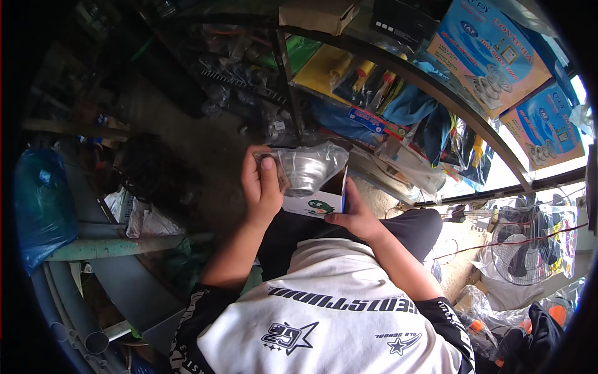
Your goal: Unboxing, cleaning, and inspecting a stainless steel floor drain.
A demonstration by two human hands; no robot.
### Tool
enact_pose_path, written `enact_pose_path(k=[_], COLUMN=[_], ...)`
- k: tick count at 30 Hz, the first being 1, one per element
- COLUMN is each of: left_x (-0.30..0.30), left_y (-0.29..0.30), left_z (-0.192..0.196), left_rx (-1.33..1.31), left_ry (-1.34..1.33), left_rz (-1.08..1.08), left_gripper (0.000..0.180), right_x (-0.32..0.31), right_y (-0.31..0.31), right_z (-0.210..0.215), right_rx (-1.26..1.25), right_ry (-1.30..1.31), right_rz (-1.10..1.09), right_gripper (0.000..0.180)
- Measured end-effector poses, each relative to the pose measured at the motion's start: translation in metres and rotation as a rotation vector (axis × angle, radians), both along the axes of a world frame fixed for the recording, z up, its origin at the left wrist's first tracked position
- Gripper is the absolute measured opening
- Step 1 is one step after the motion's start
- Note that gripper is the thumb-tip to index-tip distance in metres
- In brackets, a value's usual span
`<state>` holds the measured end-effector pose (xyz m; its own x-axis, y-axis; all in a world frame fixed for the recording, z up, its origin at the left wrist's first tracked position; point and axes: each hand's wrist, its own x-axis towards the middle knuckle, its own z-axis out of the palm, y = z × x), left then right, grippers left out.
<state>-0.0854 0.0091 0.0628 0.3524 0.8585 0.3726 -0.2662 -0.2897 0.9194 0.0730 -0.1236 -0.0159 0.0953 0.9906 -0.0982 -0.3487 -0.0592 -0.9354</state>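
Note:
In front of my chest, my left hand (258, 190) is closed on a clear plastic bag with a shiny silver, round, stepped part (305, 172) inside, its thumb pressed on the bag's near side. I cannot make out the exact kind of part. Just below and behind it is a small white box (305, 206) with a green cartoon print and a dark inner side showing. My right hand (358, 215) grips the box by its right end, thumb on the printed face. The bagged part overlaps the box's upper edge, and I cannot tell whether it touches the box.
Beyond my hands stands a metal-framed display case (405, 65) with packaged goods. Blue printed boxes (492, 56) lean at the far right. A wrapped fan (520, 249) stands right. Grey pipes (87, 327) and a blue plastic bag (45, 206) lie left.

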Motion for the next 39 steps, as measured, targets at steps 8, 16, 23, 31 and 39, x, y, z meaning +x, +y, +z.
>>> enact_pose_path(k=[8,16,23,31,39], left_x=[-0.031,-0.034,-0.036,-0.022,-0.02], left_y=[0.009,0.005,0.003,-0.003,-0.006], left_z=[-0.026,-0.036,-0.042,-0.015,-0.05], left_rx=[-0.072,-0.085,-0.041,-0.675,-0.516], left_ry=[0.045,0.059,-0.015,-0.366,-0.293], left_rz=[0.004,0.099,0.16,0.185,0.01], left_gripper=[0.023,0.026,0.026,0.028,0.03], right_x=[-0.015,-0.007,-0.013,-0.006,-0.012], right_y=[0.017,0.028,0.03,0.041,0.039], right_z=[-0.026,-0.021,0.061,0.077,0.041], right_rx=[0.036,0.134,0.522,0.291,0.41], right_ry=[-0.213,-0.673,-0.988,-0.76,-0.43], right_rz=[0.094,-0.06,-0.276,0.011,0.131], right_gripper=[0.063,0.091,0.101,0.111,0.09])
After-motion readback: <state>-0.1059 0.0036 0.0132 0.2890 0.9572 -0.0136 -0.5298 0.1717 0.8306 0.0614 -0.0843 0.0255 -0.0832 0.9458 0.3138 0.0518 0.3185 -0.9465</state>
